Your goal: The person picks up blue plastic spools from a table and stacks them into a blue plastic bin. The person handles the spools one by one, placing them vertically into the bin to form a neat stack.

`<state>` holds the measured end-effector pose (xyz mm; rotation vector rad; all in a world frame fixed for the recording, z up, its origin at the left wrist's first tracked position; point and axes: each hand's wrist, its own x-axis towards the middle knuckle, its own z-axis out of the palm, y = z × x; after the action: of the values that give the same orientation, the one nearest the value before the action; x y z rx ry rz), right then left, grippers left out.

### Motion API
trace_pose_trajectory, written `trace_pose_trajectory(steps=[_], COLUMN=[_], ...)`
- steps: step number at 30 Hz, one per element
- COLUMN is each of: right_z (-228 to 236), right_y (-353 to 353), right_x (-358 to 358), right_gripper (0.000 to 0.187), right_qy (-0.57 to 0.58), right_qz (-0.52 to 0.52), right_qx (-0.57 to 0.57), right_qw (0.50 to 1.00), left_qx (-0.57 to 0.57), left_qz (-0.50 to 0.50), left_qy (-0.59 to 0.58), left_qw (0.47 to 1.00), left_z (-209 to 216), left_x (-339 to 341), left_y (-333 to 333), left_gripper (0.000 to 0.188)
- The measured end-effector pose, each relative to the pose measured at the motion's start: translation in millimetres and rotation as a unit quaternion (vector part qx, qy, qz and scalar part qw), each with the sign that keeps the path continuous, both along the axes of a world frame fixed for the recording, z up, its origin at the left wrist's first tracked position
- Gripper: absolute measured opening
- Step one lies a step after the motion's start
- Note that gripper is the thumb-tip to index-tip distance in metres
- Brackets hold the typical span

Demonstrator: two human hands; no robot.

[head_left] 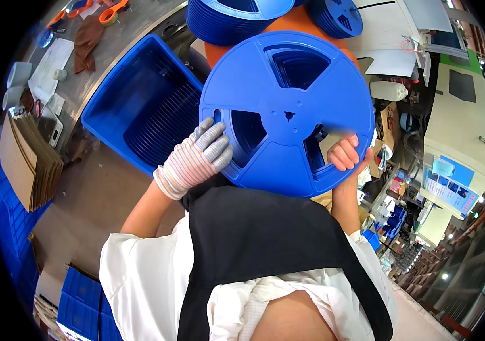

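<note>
A large round blue plastic reel (pixel 289 96) with window-like cutouts and a small centre hole is in front of me, its flat face toward me. My left hand (pixel 197 156), in a striped grey and white glove, lies at its left rim, fingers on the face by a small slot; its thumb is hidden. My bare right hand (pixel 347 154) grips the lower right rim, fingers curled at a cutout and thumb outside. Layered blue edges show through the upper window; I cannot tell how many reels are stacked there.
A deep blue bin (pixel 118 108) holding several blue reels stands at the left. More reel stacks (pixel 220 25) sit on an orange surface beyond. A metal bench (pixel 112 37) with tape and cloth is at far left, above cardboard sheets (pixel 24 159). A pale machine (pixel 458 125) stands right.
</note>
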<state>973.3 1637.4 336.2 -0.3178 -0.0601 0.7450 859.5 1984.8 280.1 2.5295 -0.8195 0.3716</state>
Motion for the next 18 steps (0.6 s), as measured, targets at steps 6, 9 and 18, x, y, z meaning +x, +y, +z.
trace_pose_trajectory(steps=[6, 9, 18], right_z=[1.6, 6.1, 12.2], right_y=[4.8, 10.0, 6.7], right_x=[-17.8, -20.4, -34.2], right_gripper=[0.035, 0.036, 0.038], right_qy=[0.006, 0.002, 0.007], right_qz=[0.005, 0.018, 0.012], right_qx=[-0.012, -0.035, -0.086], right_qw=[1.0, 0.999, 0.996], left_qx=[-0.185, -0.211, -0.263], left_qz=[-0.053, 0.093, 0.082], left_qy=[0.179, 0.184, 0.162], left_qw=[0.965, 0.955, 0.947], left_z=[-12.9, -19.0, -19.1], left_x=[-6.5, 22.5, 59.5], left_y=[7.1, -4.4, -104.7], left_gripper=[0.047, 0.062, 0.063])
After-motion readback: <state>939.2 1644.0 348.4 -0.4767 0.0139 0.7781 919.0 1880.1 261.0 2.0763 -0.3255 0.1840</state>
